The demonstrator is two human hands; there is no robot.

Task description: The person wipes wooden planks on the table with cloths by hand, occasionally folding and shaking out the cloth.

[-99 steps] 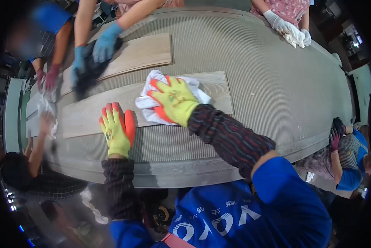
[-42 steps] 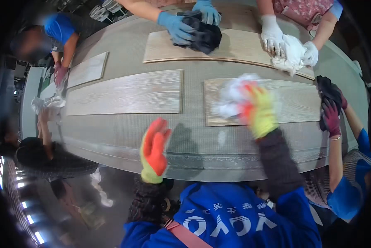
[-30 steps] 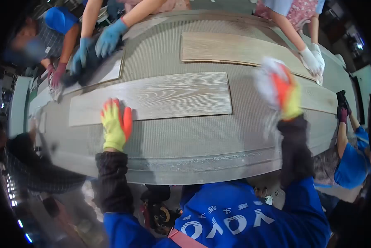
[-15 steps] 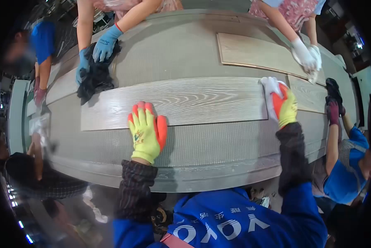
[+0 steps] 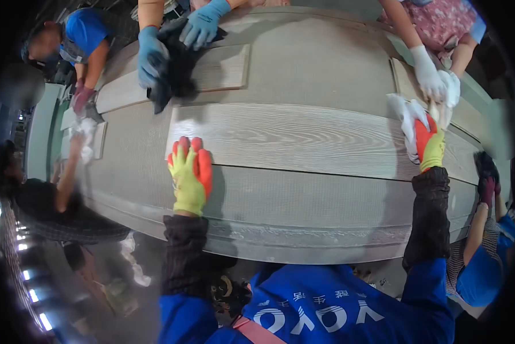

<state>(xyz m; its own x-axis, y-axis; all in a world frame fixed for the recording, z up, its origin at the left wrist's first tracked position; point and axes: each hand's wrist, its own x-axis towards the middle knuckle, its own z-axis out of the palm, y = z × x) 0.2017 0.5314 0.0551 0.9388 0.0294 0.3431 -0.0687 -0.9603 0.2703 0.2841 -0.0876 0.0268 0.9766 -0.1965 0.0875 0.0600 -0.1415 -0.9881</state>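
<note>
A long pale wood-grain plank (image 5: 292, 135) lies flat on the ribbed belt in front of me. My left hand (image 5: 190, 176), in a yellow glove with orange fingertips, rests near the plank's left end with its fingers stretched out. Over at the right end, my right hand (image 5: 431, 143) wears the same kind of glove and is closed on a white cloth (image 5: 408, 123). The cloth touches the plank there, and its lower folds are hidden by the hand.
Across the belt (image 5: 314, 192), a co-worker's blue gloves hold a black cloth (image 5: 177, 66) over another plank (image 5: 226, 66). White-gloved hands (image 5: 441, 86) work near a plank at the right. More people stand at both ends. The belt's near edge (image 5: 303, 241) runs before me.
The planks have shifted right in view. My right hand has moved right with the cloth, while my left now lies nearer the plank's left end. The black cloth appears farther right.
</note>
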